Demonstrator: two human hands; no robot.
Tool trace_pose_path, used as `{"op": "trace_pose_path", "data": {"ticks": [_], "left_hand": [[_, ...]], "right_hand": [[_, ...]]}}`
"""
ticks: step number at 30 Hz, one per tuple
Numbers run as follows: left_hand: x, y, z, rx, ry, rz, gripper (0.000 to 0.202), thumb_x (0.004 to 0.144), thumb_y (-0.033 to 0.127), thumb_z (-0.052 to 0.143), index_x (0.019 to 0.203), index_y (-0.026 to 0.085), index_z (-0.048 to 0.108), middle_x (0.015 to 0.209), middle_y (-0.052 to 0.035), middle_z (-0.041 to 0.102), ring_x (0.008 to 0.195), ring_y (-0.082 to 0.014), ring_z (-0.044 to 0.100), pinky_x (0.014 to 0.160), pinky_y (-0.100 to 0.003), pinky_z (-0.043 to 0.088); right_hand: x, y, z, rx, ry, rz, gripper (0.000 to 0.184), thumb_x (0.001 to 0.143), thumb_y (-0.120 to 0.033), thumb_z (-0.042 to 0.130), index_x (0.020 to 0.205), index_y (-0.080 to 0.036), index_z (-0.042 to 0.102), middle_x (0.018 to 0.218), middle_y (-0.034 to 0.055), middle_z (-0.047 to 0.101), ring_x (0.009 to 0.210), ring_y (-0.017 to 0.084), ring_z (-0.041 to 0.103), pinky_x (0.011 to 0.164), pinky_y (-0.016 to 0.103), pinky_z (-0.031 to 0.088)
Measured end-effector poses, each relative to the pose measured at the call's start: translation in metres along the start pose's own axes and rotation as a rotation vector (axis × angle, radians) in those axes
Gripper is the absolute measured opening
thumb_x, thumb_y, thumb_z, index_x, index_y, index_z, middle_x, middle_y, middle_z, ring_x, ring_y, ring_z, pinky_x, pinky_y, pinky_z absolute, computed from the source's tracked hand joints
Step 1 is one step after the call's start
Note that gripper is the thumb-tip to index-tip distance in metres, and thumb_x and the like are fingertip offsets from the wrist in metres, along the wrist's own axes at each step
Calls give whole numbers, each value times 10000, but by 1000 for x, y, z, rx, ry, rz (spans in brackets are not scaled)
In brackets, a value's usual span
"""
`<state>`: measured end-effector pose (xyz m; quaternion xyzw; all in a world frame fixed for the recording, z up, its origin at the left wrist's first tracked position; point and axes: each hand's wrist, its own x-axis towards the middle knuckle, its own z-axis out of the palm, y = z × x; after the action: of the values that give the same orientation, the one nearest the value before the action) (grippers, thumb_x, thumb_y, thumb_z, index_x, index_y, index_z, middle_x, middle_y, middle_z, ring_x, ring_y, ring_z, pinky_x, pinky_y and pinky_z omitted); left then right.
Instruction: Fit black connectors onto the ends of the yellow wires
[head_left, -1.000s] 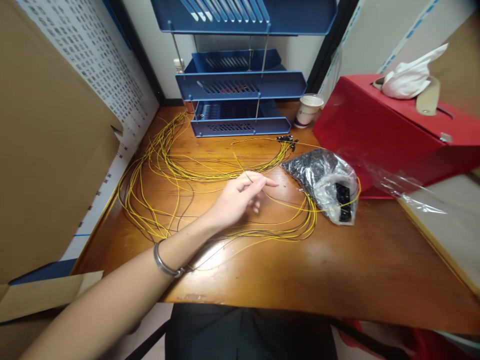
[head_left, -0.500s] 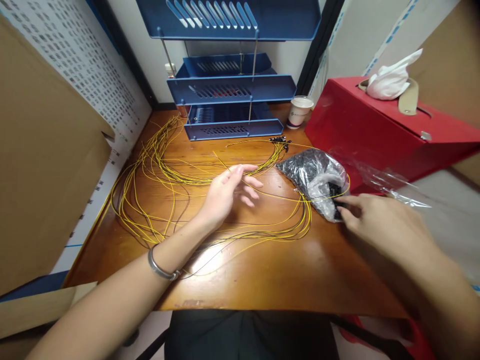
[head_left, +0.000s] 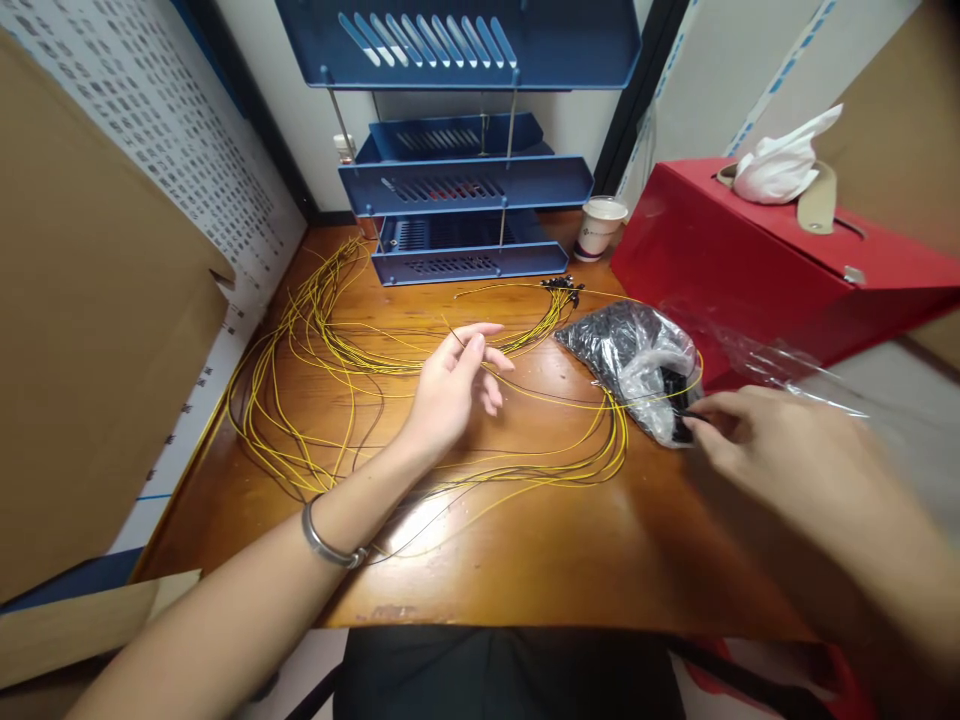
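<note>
Several thin yellow wires (head_left: 315,400) lie in big loops across the wooden desk (head_left: 525,540). My left hand (head_left: 450,385), a metal bangle on its wrist, hovers over the loops and pinches the end of one yellow wire between thumb and forefinger, the other fingers loosely curled. A clear plastic bag (head_left: 637,360) of small black parts lies to the right of the loops. My right hand (head_left: 757,440) is at the bag's open end, its fingertips pinched on a small black part there.
A blue stacked letter tray (head_left: 465,180) stands at the back of the desk, a paper cup (head_left: 600,225) beside it. A red box (head_left: 757,270) with a white tissue on top fills the right. Cardboard (head_left: 82,350) walls the left side.
My right hand came into view from the lower right and reached the bag's mouth. My left hand drew slightly left and back, keeping the wire end.
</note>
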<state>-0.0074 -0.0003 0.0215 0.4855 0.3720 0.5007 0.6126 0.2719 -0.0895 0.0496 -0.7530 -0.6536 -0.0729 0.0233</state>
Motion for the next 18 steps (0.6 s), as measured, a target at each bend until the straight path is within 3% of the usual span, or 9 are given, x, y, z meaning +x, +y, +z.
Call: {"op": "trace_pose_path", "data": {"ticks": [4, 7, 9, 11, 14, 16, 18], "left_hand": [[-1, 0, 2, -28, -59, -21, 362, 1020, 469, 438, 1103, 155, 600, 698, 27, 610, 426, -67, 510, 404, -198, 442], [-4, -1, 3, 17, -104, -36, 428, 998, 517, 462, 1092, 138, 637, 704, 11, 634, 422, -66, 509, 413, -202, 438], [-5, -1, 3, 64, -124, -36, 446, 979, 528, 498, 1116, 135, 656, 753, -7, 677, 426, -59, 518, 427, -198, 430], [-6, -2, 2, 116, -136, -10, 459, 962, 533, 530, 1141, 137, 677, 766, -15, 694, 437, -57, 527, 440, -194, 416], [-7, -2, 0, 184, -140, 47, 480, 950, 534, 547, 1150, 131, 712, 624, 11, 629, 446, -77, 516, 457, -202, 401], [-7, -2, -1, 224, -114, 76, 474, 957, 510, 539, 1172, 130, 725, 564, 19, 589, 464, -95, 507, 478, -214, 404], [-6, 0, -1, 261, -58, 122, 443, 963, 467, 540, 1209, 149, 725, 684, -15, 677, 557, -114, 555, 537, -226, 438]], "right_hand": [[-6, -12, -20, 226, 218, -137, 167, 744, -381, 625, 741, -260, 739, 588, 34, 666, 481, 200, 555, 488, 319, 356], [1, -40, -36, 603, 214, -295, 165, 805, -377, 649, 805, -248, 752, 558, -5, 616, 426, 133, 490, 436, 274, 329], [11, -63, -42, 829, 86, -344, 131, 828, -344, 677, 816, -232, 744, 483, -40, 523, 397, 104, 419, 403, 252, 286], [24, -87, -42, 1041, -20, -364, 126, 824, -331, 698, 803, -211, 729, 590, -14, 618, 454, 99, 470, 428, 241, 330], [39, -113, -31, 1325, -94, -335, 165, 837, -354, 704, 856, -192, 723, 779, 25, 717, 493, 92, 507, 449, 236, 365], [43, -124, -18, 1421, -75, -281, 196, 820, -376, 730, 847, -183, 715, 813, 33, 720, 478, 79, 469, 421, 232, 319], [40, -129, -4, 1433, -20, -280, 172, 815, -351, 735, 823, -180, 715, 900, 50, 723, 502, 74, 461, 428, 232, 314]]}}
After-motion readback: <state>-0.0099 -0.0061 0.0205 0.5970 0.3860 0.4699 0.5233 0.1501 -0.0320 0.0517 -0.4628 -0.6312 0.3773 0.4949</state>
